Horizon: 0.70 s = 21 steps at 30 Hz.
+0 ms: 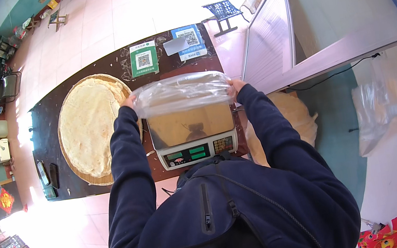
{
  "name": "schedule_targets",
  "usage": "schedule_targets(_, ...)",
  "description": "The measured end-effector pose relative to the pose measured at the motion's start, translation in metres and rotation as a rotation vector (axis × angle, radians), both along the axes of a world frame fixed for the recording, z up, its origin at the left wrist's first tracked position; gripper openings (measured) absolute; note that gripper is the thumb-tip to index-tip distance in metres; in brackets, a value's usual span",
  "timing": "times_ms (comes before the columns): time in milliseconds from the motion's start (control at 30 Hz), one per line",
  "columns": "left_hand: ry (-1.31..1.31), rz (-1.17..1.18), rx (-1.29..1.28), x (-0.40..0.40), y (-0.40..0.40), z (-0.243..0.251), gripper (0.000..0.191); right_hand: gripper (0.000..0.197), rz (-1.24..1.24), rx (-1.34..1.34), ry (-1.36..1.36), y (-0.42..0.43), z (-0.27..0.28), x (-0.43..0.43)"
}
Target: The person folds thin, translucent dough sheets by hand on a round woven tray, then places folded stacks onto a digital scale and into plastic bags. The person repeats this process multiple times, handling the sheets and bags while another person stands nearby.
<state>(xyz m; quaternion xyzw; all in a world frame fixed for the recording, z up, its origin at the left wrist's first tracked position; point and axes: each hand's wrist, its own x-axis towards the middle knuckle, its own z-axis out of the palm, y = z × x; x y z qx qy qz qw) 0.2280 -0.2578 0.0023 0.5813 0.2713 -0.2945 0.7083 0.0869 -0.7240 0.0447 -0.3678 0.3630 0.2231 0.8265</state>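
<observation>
A clear plastic bag (181, 91) is stretched sideways between both hands, over the far part of a digital weighing scale (191, 127). My left hand (130, 102) grips its left end, near the right edge of a stack of thin round flatbreads (90, 127) on a round woven tray (68, 160). My right hand (237, 86) grips the bag's right end, by the table's right edge. Whether anything lies inside the bag, I cannot tell. The scale's metal pan shows in front of the bag, with lit green displays and a keypad on its near side.
The dark table (46, 121) bears a green printed card (143, 58), a blue one (191, 43) and phones (54, 176) at the left. A light framed partition (285, 32) stands to the right. Beyond the table is a folding stool (223, 11); plastic sheeting (379, 107) hangs at the right.
</observation>
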Motion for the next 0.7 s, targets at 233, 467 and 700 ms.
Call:
schedule_targets(233, -0.107, -0.119, 0.141, -0.084, 0.006, 0.005, 0.055, 0.018, 0.058, -0.162, 0.046, 0.018, 0.044, -0.060)
schedule_targets(467, -0.275, -0.432, 0.257, -0.160, 0.024, 0.050, 0.039, 0.018, 0.255, -0.260, 0.048, 0.023, 0.063, -0.104)
schedule_targets(700, -0.389, -0.685, 0.454, -0.201, 0.019, 0.073, 0.047, 0.013, 0.457, -0.440, 0.067, 0.021, 0.062, -0.137)
